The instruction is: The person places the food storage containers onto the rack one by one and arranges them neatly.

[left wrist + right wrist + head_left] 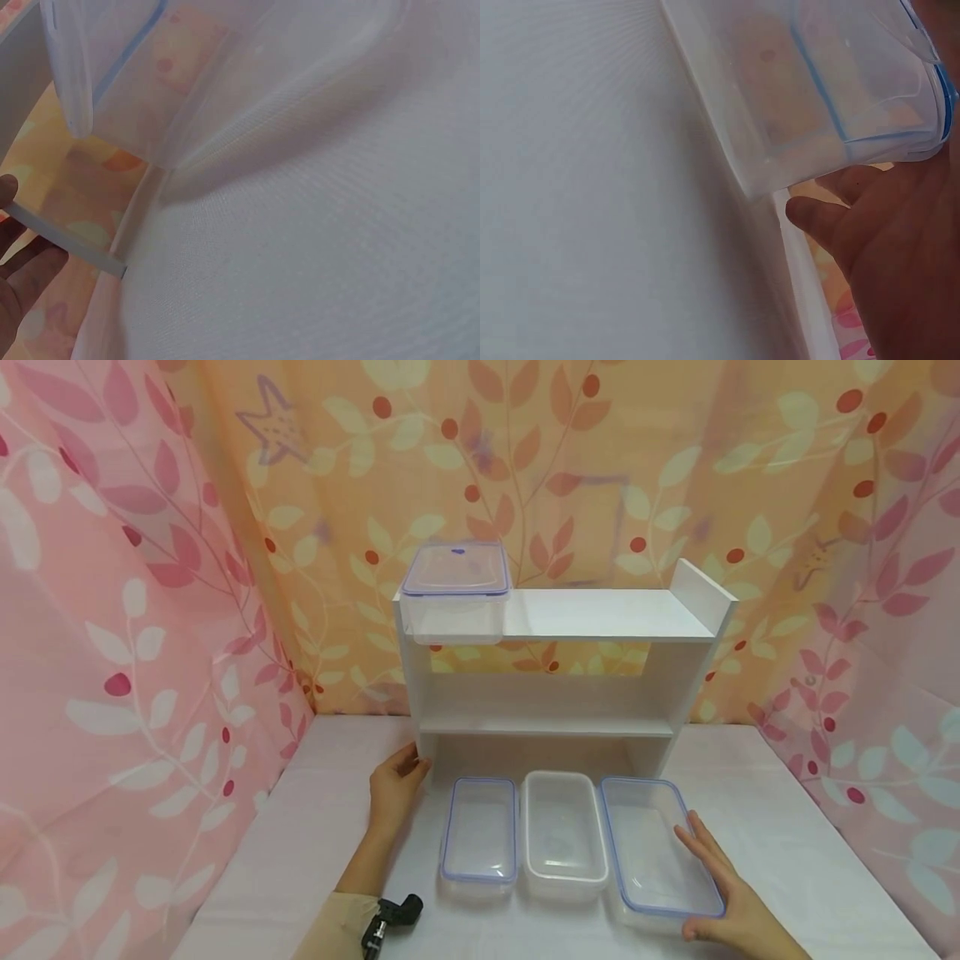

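Right hand (723, 889): fingers apart, beside the outer edge of the right container (660, 847), which lies on the bench (757, 810).
Left hand (397, 785): I see it pinching the left side of the white shelf (547, 727).
Row: left container (480, 831), middle container (564, 827), then the right one, before the shelf.
Lettering: blue mark (457, 552) on the lidded box (453, 618) up top, too small for me to read.

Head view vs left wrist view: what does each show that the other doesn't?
Head only: right hand, sleeve, black mount, and lidded box on top of the shelf unit.

Left wrist only: a close-up of a thin white edge between thumb and fingers.

Both: left hand, white table surface, patterned curtain, clear plastic with blue trim; which container the wrist camera sees is unclear.
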A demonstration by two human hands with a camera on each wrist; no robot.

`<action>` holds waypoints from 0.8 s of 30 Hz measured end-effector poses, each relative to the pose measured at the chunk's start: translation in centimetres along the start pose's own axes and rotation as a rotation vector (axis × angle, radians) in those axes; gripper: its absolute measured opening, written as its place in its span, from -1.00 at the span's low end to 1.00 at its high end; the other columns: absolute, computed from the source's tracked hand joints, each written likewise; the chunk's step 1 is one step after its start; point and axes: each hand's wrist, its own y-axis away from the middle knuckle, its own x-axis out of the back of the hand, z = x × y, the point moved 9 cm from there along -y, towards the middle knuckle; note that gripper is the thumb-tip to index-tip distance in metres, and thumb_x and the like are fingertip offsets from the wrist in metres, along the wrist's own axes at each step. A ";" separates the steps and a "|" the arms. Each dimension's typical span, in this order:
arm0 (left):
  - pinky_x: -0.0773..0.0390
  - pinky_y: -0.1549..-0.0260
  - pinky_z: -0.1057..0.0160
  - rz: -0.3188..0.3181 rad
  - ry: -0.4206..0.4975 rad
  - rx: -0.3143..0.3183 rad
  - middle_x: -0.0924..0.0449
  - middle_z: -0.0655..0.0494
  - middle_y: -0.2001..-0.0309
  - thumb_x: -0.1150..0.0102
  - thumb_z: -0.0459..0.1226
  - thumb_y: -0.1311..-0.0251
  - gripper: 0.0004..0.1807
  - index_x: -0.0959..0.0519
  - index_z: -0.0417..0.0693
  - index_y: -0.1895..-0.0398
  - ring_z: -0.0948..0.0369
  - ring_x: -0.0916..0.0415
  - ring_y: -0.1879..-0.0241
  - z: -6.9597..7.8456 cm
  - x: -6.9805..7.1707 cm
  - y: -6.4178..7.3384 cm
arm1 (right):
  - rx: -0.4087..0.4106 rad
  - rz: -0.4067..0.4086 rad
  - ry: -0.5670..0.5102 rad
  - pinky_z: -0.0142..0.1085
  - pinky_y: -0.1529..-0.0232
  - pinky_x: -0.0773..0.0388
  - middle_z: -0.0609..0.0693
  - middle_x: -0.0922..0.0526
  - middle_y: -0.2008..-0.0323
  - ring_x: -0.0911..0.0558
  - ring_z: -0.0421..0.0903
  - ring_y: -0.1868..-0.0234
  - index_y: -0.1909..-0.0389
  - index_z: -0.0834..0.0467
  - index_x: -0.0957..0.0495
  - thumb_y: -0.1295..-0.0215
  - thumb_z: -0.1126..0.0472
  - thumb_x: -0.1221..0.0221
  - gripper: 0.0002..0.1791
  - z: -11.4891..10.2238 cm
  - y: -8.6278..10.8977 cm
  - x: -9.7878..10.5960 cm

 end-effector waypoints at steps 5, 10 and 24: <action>-0.71 0.07 0.17 0.002 -0.005 0.011 -0.75 -0.05 -0.05 -0.42 -0.23 -0.26 -0.57 -0.67 -0.13 -0.19 0.04 -0.73 0.00 0.1 -0.1 0.1 | -0.027 0.008 -0.010 0.30 -0.41 0.57 0.09 0.42 -0.67 0.33 -0.50 -0.57 -0.64 0.15 0.03 0.01 0.06 -0.58 0.29 0.1 0.3 -0.3; -0.71 0.02 0.11 -0.007 -0.003 0.001 -0.70 -0.15 -0.11 -0.40 -0.26 -0.28 -0.55 -0.64 -0.19 -0.22 -0.01 -0.71 -0.04 0.1 -0.2 0.1 | -0.044 0.004 -0.003 0.28 -0.39 0.61 0.04 0.43 -0.67 0.34 -0.53 -0.55 -0.66 0.12 0.09 0.03 0.04 -0.58 0.33 0.4 0.5 -0.4; -0.72 0.06 0.18 0.000 0.006 -0.016 -0.73 -0.05 -0.08 -0.42 -0.23 -0.26 -0.55 -0.66 -0.13 -0.20 0.02 -0.73 -0.03 0.2 -0.1 0.2 | -0.082 0.035 0.177 -0.85 -0.18 0.28 -0.01 0.34 -0.68 0.34 -0.64 -0.51 -0.67 0.05 0.13 0.21 0.30 -0.62 0.45 0.2 0.7 -0.1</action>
